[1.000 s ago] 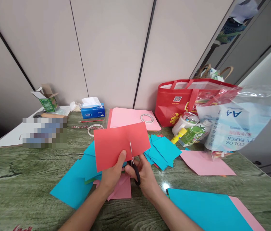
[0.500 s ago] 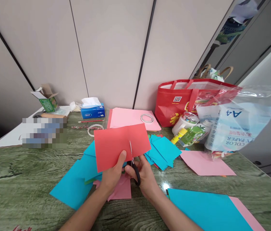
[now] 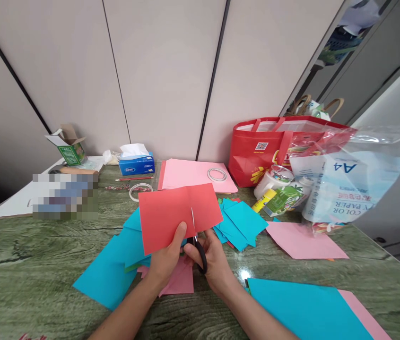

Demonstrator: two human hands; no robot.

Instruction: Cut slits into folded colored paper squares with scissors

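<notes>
A red sheet of paper (image 3: 166, 215) is pinched at its lower edge by my left hand (image 3: 169, 252), thumb on top. My right hand (image 3: 214, 259) is closed round the black handles of the scissors (image 3: 201, 257), whose blades straddle the sheet, one lying over its right part. Blue sheets (image 3: 109, 271) lie beneath and left of my left hand, and pink paper (image 3: 180, 278) rests under both wrists. Smaller blue pieces (image 3: 246, 224) are piled right of the red sheet. My left fingers behind the paper are hidden.
Behind stand a tissue box (image 3: 136, 164), pink sheets (image 3: 186, 174) with a tape ring (image 3: 217, 174), and a red bag (image 3: 249, 153). A glue stick (image 3: 264, 200) and an A4 paper packet (image 3: 349, 189) are at right. Large blue paper (image 3: 302, 307) lies at front right.
The red sheet has dipped very slightly at its top edge. Both hands keep nearly the same place and hold.
</notes>
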